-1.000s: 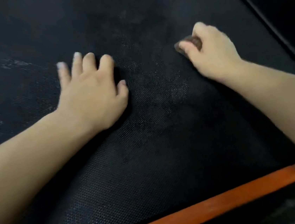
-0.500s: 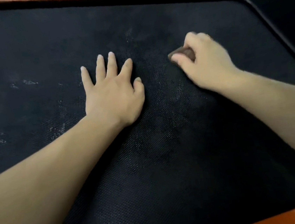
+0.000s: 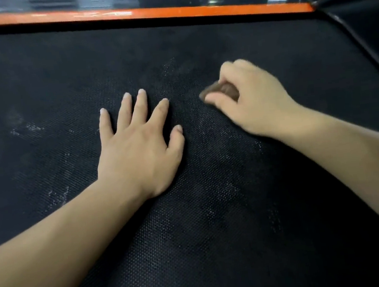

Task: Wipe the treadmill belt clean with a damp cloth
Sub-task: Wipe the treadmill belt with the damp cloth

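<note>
Two hands are working on one treadmill belt (image 3: 217, 234), each with a bare forearm running off the lower edges of the view. Black and finely textured, the belt is filling nearly the whole view and is being cut off at the left and bottom. Several pale, dusty smudges (image 3: 28, 128) are showing on its left part, with fainter specks between and below the hands; an exact count is not possible.

One orange side rail (image 3: 169, 12) is running along the belt's far edge. Beyond it everything is smearing into blurred reflections that cannot be made out. One dark frame edge (image 3: 361, 41) is slanting down the right side.

Left of centre, the left hand (image 3: 137, 149) is lying palm down on the belt, its fingers straight and spread, holding nothing. Just beside it, not touching, the right hand (image 3: 254, 103) is curling its fingers and thumb around one small brown cloth (image 3: 220, 90) and pressing it to the belt. Most of the cloth is hiding under those fingers; only a blurred end is poking out next to the thumb, so its shape is hard to tell.
</note>
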The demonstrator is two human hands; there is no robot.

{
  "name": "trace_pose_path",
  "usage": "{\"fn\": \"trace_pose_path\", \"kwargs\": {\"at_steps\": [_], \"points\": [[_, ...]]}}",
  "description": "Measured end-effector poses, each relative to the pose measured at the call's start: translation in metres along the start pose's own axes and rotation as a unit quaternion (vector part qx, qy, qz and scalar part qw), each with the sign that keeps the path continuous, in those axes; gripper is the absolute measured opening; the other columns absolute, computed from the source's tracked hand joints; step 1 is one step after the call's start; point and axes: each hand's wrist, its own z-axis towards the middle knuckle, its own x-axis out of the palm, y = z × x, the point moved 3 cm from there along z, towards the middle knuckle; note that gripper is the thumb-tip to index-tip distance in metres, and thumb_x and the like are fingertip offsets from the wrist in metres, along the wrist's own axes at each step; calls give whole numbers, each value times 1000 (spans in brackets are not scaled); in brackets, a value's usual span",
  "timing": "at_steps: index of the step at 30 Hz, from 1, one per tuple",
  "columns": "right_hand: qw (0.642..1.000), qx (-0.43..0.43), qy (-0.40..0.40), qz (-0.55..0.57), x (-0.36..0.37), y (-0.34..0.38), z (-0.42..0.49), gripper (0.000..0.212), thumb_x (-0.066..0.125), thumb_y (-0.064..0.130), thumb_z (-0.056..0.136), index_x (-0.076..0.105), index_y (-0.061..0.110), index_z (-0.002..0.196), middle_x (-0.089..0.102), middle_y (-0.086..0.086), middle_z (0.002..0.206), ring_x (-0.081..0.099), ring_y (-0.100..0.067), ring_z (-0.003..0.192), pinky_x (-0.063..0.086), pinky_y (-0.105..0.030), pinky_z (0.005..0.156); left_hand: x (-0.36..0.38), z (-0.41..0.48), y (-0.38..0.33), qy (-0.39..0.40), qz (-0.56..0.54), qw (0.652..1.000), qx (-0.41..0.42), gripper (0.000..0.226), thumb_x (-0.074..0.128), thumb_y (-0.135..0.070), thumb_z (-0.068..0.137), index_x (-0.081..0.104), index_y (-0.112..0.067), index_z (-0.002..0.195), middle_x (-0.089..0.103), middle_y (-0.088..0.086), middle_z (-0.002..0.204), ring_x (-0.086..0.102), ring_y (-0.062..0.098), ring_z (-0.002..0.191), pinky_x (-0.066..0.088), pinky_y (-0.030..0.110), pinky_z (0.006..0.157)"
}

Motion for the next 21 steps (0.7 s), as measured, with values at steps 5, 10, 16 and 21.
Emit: {"fn": "trace_pose_path", "kwargs": {"at_steps": [5,10,16,21], "points": [[997,58,-8,-45,-14,-49,68,35,57,59,90,46,25,91,58,-6,98,55,-30,91,40,-37,74,-2,-1,-2,0,4,1000,0,70,10,-64,93,17,-38,158,6,-1,170,-5,19,156,-5,53,124],[990,130,-28,-51,-5,-64,103,34,55,56,91,48,23,100,59,-10,110,56,-36,102,44,-44,86,-3,0,-3,-6,8,1000,-4,70,10,-64,94,18,-38,158,7,-1,170,-4,18,156,-3,52,125],[999,47,-3,-21,-1,-67,99,33,59,56,90,48,24,92,59,-3,99,55,-28,92,40,-36,75,-3,-1,-6,-4,13,1000,-2,73,8,-67,93,19,-37,159,7,-1,170,-4,18,156,-3,52,125],[970,219,-82,-68,-8,-96,133,36,55,55,92,53,22,109,60,-9,118,58,-33,107,45,-44,89,-4,-1,-5,-4,15,1000,-5,73,9,-67,93,19,-37,159,8,0,170,-4,18,156,-3,52,125]]}}
